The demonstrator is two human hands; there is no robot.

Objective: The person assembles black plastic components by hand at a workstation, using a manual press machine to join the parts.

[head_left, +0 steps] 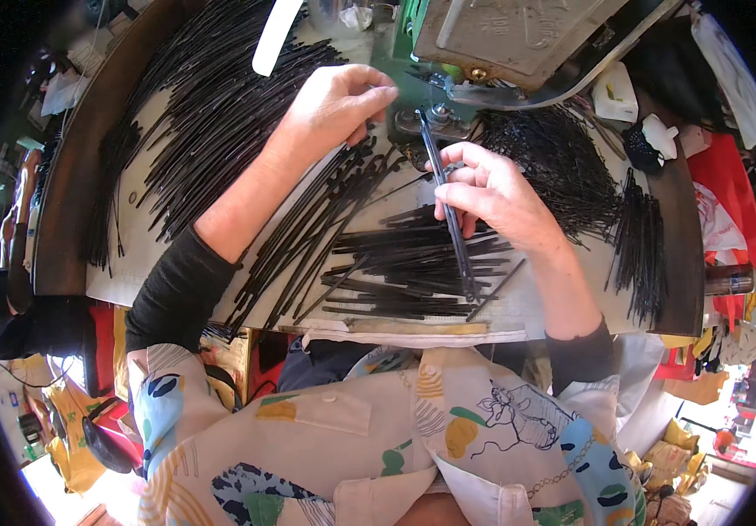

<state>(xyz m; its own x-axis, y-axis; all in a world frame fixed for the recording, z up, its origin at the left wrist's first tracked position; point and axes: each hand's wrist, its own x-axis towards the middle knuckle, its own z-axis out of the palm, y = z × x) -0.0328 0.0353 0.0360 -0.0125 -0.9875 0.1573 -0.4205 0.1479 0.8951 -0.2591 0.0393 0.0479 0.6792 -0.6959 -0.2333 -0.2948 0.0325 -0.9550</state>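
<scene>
My right hand [488, 197] grips a narrow black strip [450, 206] between thumb and fingers. The strip slants up and away from me, its far end beside the small metal fitting [438, 114] of a green machine [409, 53]. My left hand [340, 103] hovers left of that fitting, thumb and forefinger pressed together; anything between them is too small to make out. Under and in front of my hands lie loose rows of black strips [395, 276]. More long strips [308, 232] lie slanted below my left forearm.
A large heap of black strips [220, 114] covers the table's [115, 285] left side. A tangled dark pile [553, 162] and a small bundle [639, 250] lie right. A metal housing [509, 39] and curved bar [602, 74] overhang the far side. A raised rim [67, 202] borders the table.
</scene>
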